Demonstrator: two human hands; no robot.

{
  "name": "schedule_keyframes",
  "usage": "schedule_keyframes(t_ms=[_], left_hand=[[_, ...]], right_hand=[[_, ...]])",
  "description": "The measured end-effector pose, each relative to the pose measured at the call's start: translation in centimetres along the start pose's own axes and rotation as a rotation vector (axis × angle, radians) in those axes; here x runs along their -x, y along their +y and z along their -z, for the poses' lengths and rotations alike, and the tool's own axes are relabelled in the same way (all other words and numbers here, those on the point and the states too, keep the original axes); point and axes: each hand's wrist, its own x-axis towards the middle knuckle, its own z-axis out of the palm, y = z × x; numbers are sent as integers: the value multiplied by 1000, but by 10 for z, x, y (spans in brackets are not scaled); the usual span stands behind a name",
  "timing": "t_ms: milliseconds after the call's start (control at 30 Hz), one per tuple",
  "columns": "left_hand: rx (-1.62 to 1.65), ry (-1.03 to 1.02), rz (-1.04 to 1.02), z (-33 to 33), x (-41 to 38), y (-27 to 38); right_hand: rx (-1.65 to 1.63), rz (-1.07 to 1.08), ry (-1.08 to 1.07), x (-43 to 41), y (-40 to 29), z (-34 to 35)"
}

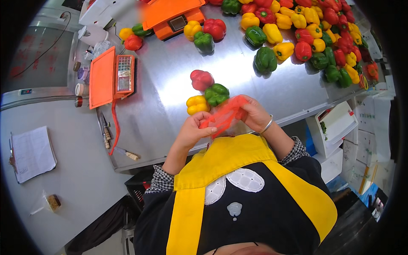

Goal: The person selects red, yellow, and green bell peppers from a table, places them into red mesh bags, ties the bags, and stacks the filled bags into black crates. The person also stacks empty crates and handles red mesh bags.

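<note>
Both my hands grip a red mesh net bag (pixel 224 116) and spread it between them, just above the front edge of the steel table. My left hand (pixel 197 127) pinches one side between thumb and fingers. On the other side my right hand (pixel 255 111), with a metal bangle at the wrist, has its fingers partly hidden by the mesh. Just beyond the net lie a red bell pepper (pixel 202 80), a green bell pepper (pixel 216 94) and a yellow bell pepper (pixel 196 105), grouped close together.
A large heap of mixed bell peppers (pixel 315 35) covers the far right of the steel table (pixel 153 83). Orange scales stand at left (pixel 103 78) and at the back (pixel 175 16). Knives (pixel 127 154) lie near the left corner. A clipboard with papers (pixel 33 154) rests on the grey side table.
</note>
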Motion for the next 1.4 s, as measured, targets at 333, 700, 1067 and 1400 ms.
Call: schedule_keyframes(t_ms=[333,700,1067,1400], left_hand=[[780,-204,-154,33,-24,-4],[502,380,-32,23,-43,16],[484,338,-4,85,-137,6],[776,9,179,117,-175,-23]], right_hand=[[823,-139,-265,-26,15,2],[56,-319,-128,-66,-17,-1],[727,-95,216,-194,-37,28],[1300,244,261,-232,9,60]])
